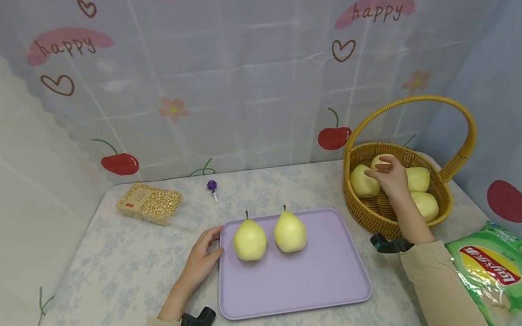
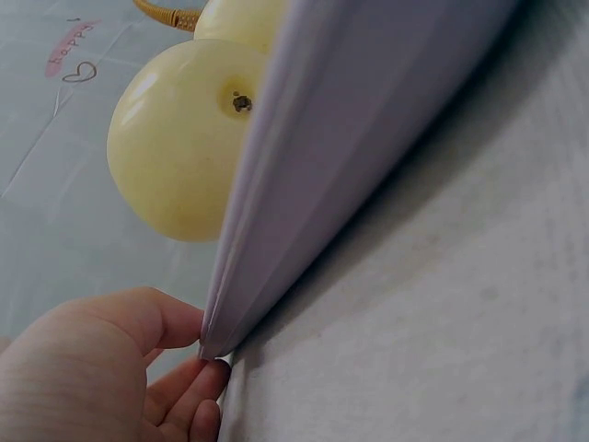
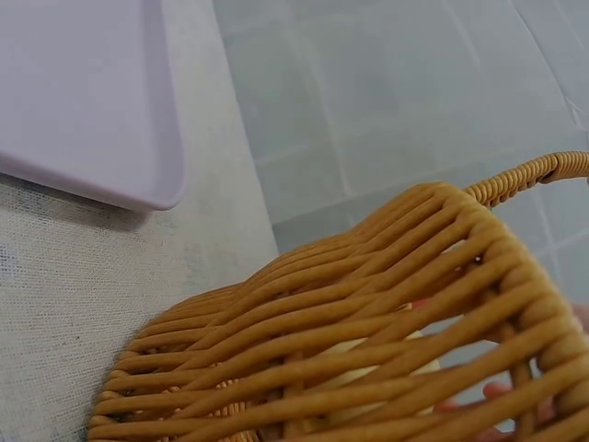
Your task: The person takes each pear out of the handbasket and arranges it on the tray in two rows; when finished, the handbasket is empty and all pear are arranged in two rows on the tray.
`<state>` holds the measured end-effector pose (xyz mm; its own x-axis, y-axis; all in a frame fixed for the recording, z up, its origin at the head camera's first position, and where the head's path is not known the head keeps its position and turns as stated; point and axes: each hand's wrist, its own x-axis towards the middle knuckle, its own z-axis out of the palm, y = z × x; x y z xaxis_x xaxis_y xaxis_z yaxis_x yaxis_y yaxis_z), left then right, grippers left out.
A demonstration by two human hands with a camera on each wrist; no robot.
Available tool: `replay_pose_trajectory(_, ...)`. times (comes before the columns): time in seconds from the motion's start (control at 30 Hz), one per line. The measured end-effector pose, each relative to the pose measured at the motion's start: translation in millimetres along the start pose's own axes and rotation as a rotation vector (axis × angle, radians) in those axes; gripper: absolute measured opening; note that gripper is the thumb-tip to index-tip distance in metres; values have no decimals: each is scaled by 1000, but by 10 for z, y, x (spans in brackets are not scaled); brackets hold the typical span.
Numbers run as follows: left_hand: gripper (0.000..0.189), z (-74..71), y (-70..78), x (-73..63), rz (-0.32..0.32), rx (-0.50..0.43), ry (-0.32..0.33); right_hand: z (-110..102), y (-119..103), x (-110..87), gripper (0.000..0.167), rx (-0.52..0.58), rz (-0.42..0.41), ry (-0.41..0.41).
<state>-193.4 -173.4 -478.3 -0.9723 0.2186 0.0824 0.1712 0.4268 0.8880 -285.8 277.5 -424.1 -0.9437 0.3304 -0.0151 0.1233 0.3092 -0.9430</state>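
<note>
Two yellow-green pears, a left one (image 1: pixel 249 240) and a right one (image 1: pixel 289 232), stand stem up on a lilac tray (image 1: pixel 293 286). My left hand (image 1: pixel 204 257) pinches the tray's far left corner; the left wrist view has the thumb at the rim and the fingers below it. Inside the wicker basket (image 1: pixel 374 219), my right hand (image 1: pixel 393 179) has its bent fingers at the back pear (image 1: pixel 381 159), which they partly cover. I cannot tell whether they grip it. More pears lie around it, among them one at the left (image 1: pixel 364 182). Basket weave mostly hides this hand in the right wrist view.
The basket's tall handle (image 1: pixel 468 122) arches over the right side. A green chip bag (image 1: pixel 516 266) lies by the right forearm. At the back left are a bag of yellow kernels (image 1: pixel 151 202) and a purple lollipop (image 1: pixel 212 186). A printed curtain (image 1: pixel 249 75) hangs behind the table.
</note>
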Motion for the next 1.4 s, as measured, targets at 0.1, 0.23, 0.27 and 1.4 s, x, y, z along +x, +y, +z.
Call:
replay_pose_trajectory(0.1,49,0,2,-2,4,2,-1,-9,-1,-2,66,17,23,-11)
replay_pose_trajectory(0.23,49,-4,5,-1,4,11,1,-10,-11,-13,67,66,47,-27)
replay_pose_trajectory(0.27,49,-4,6,0,2,9,2,-12,-8,-11,68,74,51,-34)
replay_pose_trajectory(1.4,49,-5,29,14,11,25,7,66,14,40,113,-72,98,-222)
